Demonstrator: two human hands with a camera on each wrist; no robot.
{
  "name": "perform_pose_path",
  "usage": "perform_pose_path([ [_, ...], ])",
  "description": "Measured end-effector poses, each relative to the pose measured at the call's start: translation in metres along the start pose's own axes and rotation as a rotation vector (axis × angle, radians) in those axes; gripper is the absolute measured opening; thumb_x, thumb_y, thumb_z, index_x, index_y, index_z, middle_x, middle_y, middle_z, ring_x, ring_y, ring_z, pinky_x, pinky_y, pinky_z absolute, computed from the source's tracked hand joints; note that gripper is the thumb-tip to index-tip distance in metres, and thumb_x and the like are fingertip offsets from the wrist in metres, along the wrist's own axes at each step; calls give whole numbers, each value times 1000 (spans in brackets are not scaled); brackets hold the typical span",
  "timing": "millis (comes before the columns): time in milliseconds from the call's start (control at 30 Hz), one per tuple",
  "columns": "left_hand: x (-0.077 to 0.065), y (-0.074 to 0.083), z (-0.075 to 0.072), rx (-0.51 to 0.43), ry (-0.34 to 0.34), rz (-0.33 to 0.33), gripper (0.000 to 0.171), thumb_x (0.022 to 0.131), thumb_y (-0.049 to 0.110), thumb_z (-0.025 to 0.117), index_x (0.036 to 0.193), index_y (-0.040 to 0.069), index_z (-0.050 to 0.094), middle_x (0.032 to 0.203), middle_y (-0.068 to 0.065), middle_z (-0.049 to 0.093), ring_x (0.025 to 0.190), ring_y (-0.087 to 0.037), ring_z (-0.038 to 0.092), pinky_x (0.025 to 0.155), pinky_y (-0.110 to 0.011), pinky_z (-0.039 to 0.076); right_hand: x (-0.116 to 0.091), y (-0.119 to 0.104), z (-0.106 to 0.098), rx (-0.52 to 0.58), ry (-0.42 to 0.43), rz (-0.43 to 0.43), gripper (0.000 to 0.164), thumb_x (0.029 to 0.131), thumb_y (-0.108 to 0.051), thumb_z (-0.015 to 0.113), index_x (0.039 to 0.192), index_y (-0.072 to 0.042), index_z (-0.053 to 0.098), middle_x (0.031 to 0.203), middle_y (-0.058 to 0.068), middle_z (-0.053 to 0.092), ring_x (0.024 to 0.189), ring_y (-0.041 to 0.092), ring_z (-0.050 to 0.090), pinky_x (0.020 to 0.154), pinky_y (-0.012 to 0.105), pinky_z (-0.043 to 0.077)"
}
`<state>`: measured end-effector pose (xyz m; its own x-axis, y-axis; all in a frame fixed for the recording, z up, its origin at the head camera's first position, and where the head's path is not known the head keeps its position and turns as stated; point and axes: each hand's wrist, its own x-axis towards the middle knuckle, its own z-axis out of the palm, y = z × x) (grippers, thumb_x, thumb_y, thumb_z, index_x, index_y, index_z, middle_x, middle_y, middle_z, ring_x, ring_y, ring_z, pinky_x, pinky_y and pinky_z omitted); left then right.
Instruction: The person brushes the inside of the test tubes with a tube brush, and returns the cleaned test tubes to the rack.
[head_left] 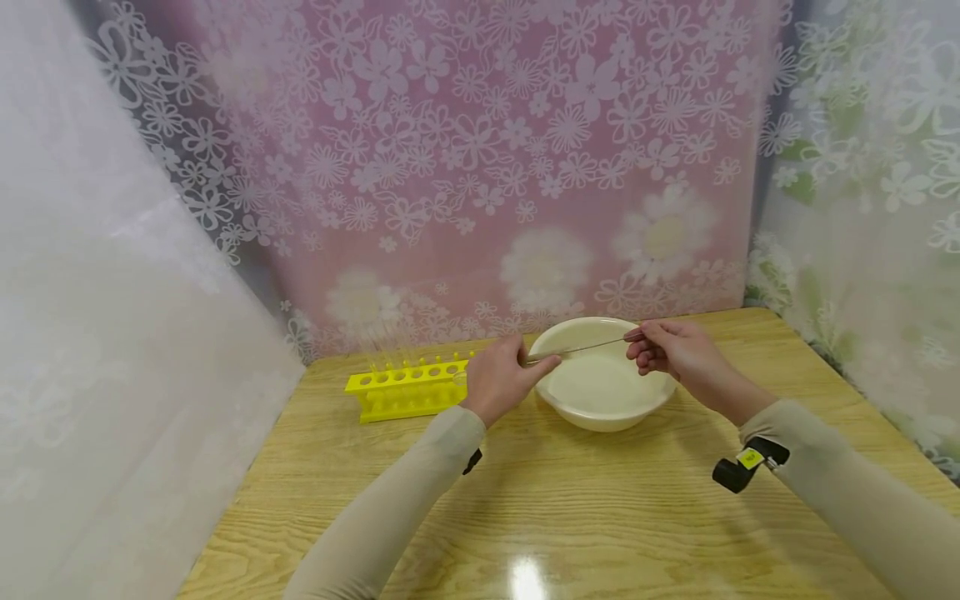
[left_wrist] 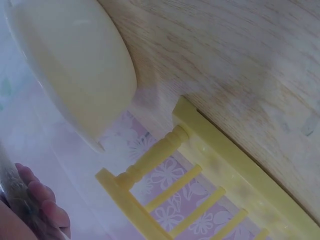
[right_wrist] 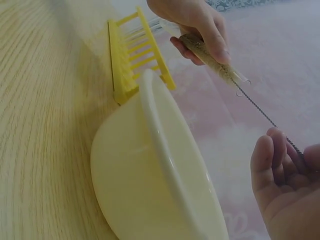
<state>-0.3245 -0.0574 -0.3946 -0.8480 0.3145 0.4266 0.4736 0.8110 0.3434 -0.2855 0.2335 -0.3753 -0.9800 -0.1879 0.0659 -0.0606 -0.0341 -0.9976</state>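
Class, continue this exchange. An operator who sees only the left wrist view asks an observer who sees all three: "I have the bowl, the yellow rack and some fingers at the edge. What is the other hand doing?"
Observer: The right hand pinches a twisted wire.

Operator: What does that wire lead to?

Observer: Tan bristles, inside the clear tube that the left hand holds.

Operator: My view shows no tubes in the rack. Are there any?

Observer: Yes, the head view shows clear tubes standing toward its left end.
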Motion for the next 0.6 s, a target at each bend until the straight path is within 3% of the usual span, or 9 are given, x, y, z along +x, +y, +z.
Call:
perform_pose_path([
  [600,-1,6,1,2,33,28,60,86,79,53,71,21,48,59,5,45,48,-11,41,44,-28,27,6,8,28,-66,8,11,46,110,-30,40,118,13,55,85,1,66,70,10,60,69,27,57],
])
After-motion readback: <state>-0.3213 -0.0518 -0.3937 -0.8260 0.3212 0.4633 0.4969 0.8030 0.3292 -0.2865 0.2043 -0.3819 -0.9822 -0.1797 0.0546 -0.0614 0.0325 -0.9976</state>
